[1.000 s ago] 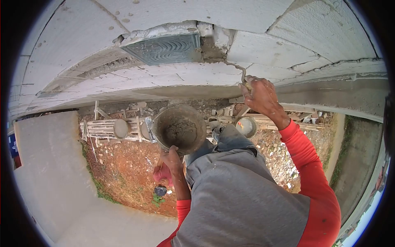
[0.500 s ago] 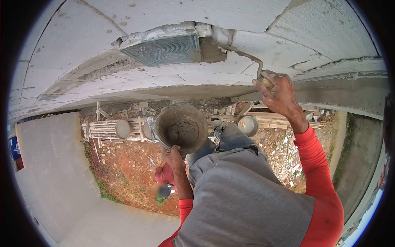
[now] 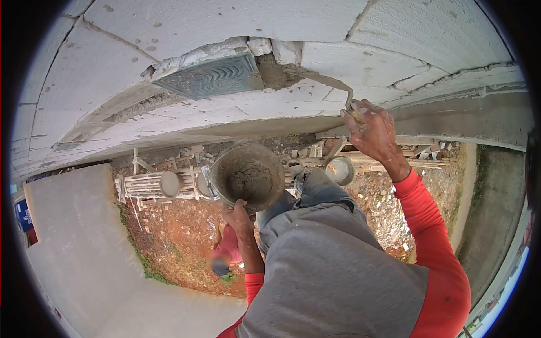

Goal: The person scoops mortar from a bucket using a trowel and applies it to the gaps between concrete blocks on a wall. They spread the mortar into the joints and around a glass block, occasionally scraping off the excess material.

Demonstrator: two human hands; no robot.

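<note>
My right hand [image 3: 372, 129] is closed round the handle of a trowel [image 3: 327, 80]. The trowel's blade reaches left along the white block wall [image 3: 225, 17], touching a patch of wet mortar [image 3: 276, 75]. That mortar fills the spot beside a glass block [image 3: 211, 77] with a wavy pattern, set into the wall. My left hand [image 3: 239, 217] grips the near rim of a bucket [image 3: 270, 191], which hangs in front of my legs. Grey mortar [image 3: 248, 180] lies inside it.
Far below, a person in a red shirt [image 3: 228, 248] is on the reddish ground. Wooden scaffold poles [image 3: 143, 181] run under me, with another bucket [image 3: 170, 184] on the left and one more [image 3: 340, 170] on the right. A concrete slab [image 3: 79, 236] lies at left.
The trowel and my right hand have shifted slightly left and down, the blade now flatter against the wall. The view has tilted a little. My left hand still holds the bucket.
</note>
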